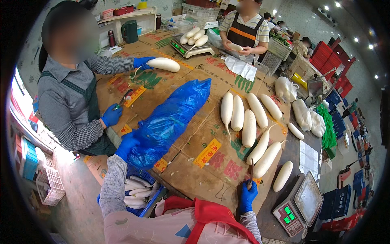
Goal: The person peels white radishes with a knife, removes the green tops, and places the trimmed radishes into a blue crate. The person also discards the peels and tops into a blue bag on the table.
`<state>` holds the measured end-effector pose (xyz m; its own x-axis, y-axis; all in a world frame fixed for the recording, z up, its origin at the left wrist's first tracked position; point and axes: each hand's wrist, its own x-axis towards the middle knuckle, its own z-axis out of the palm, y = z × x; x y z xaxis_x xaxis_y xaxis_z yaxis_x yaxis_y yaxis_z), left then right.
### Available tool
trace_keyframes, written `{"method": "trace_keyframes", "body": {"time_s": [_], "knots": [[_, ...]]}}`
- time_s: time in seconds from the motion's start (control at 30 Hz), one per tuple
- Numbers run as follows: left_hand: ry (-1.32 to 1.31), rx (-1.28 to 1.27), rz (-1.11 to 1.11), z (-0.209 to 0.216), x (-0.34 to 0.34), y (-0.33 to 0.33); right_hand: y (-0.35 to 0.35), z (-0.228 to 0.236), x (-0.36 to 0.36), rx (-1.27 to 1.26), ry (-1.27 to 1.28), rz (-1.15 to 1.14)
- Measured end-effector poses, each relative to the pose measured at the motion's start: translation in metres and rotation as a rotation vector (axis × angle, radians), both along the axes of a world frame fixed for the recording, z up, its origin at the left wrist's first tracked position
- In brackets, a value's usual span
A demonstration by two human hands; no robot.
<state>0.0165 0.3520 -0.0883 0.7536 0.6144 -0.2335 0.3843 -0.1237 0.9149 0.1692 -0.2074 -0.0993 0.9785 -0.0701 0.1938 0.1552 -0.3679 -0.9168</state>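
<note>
My left hand (128, 145), in a blue glove, is closed on the near end of a large, bulging blue plastic bag (174, 116) lying across the cardboard-covered table (185, 179). What fills the bag is hidden. My right hand (248, 197), gloved in blue too, grips a knife (251, 173) by its handle near the table's front edge, blade pointing away from me. Just beyond the knife lie two white radishes (269, 159). Several more white radishes (249, 128) lie side by side farther back, some with thin root tails.
At left, a co-worker's gloved hand holds a white radish (163, 64); the other holds a knife. Across the table, another person handles a radish near a scale (191, 46) stacked with radishes. A digital scale (290, 215) stands at right. Below the table edge, a blue crate (151, 205) holds radishes.
</note>
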Motion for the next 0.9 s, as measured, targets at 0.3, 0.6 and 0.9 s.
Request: {"method": "trace_keyframes", "body": {"time_s": [0.3, 0.6, 0.9], "knots": [[0.105, 0.752, 0.0, -0.012, 0.001, -0.011, -0.002, -0.011, 0.004, -0.013, -0.003, -0.015], [-0.221, 0.359, -0.138, 0.054, 0.018, -0.122, -0.004, -0.011, 0.003, -0.043, -0.053, -0.024], [-0.34, 0.502, -0.482, 0.104, 0.029, -0.188, -0.002, -0.008, 0.004, -0.023, -0.044, -0.02]]}}
